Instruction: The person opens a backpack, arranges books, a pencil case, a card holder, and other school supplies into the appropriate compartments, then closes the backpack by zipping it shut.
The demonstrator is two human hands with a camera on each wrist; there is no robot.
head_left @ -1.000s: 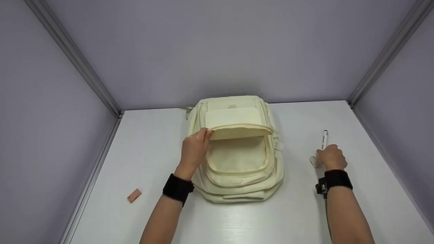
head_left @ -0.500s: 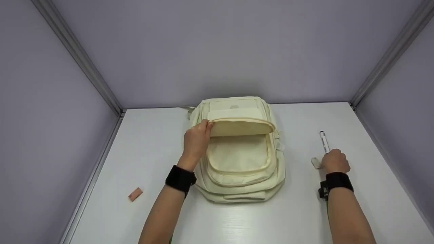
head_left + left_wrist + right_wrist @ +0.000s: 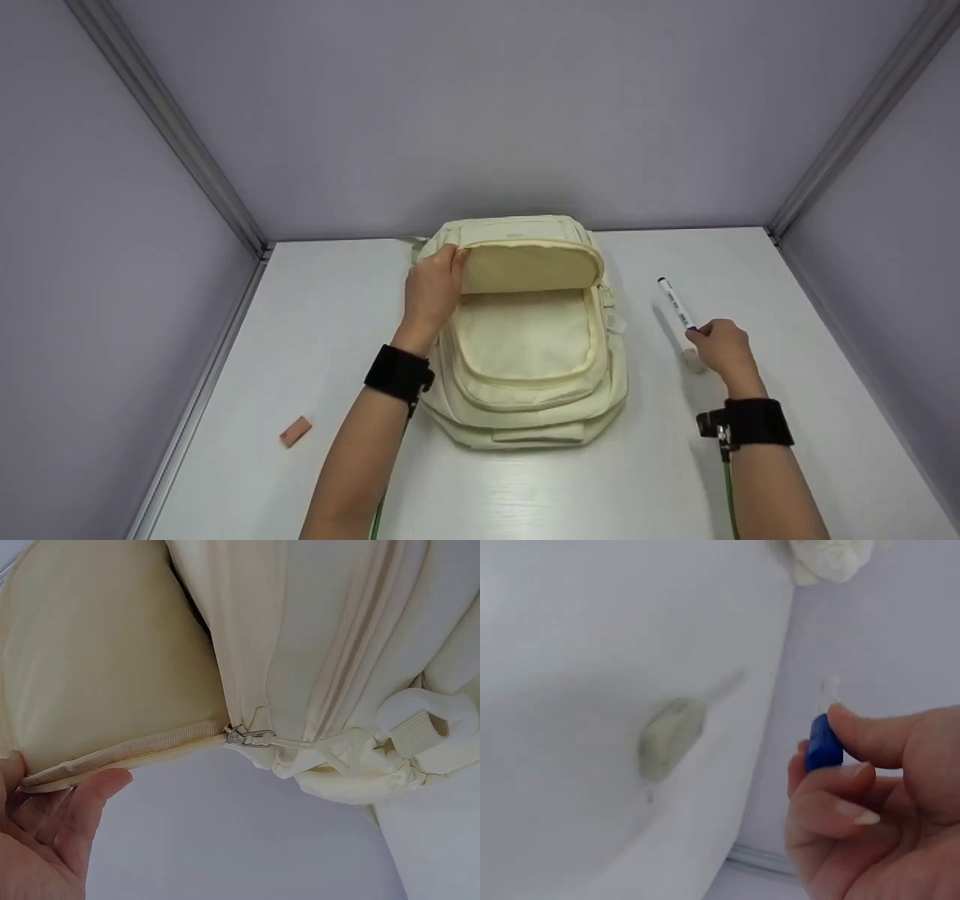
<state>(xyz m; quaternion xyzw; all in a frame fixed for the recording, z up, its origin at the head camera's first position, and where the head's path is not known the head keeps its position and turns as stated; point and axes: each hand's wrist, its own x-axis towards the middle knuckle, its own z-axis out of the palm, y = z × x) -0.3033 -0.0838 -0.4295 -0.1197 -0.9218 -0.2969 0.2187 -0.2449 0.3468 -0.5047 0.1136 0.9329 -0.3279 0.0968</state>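
Wrist views show hands gripping: left (image 3: 37, 840) pinches backpack flap (image 3: 97, 667), right (image 3: 870, 802) marker's blue end (image 3: 823, 744).

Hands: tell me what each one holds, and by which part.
Left hand grips the backpack flap's edge; right hand pinches the marker at its blue end.

The right hand (image 3: 721, 346) has lifted the marker (image 3: 676, 306) off the table — left hand (image 3: 433, 289) raised the flap (image 3: 532, 266) further.

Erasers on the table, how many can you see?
2. A pink eraser lies near the table's left edge, left of the backpack. A pale eraser lies right of the backpack, just beside the right hand holding the marker. Others could be hidden inside the backpack.
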